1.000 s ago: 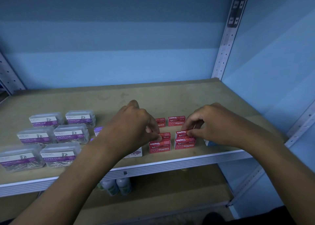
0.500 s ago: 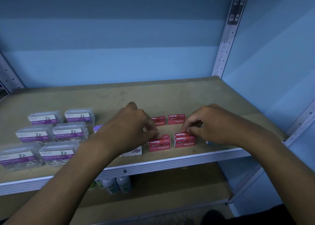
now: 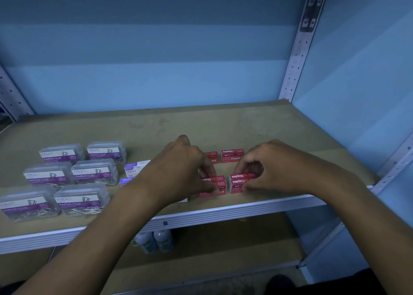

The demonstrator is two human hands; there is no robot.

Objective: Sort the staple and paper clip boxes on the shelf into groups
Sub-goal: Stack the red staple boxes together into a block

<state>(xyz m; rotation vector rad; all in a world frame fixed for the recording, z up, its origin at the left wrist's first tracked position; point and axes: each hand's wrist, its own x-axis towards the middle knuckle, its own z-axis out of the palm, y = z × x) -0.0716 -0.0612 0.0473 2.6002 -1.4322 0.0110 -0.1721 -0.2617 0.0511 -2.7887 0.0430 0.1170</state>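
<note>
A blue-walled shelf (image 3: 223, 124) carries six clear paper clip boxes (image 3: 93, 171) in two columns toward its left edge. Near the front edge, the left hand (image 3: 178, 169) pinches a red staple box stack (image 3: 213, 186); the right hand (image 3: 274, 167) pinches the neighbouring red stack (image 3: 240, 182). Two more red boxes (image 3: 232, 156) lie just behind, and purple staple boxes (image 3: 134, 169) lie partly hidden under the left wrist.
</note>
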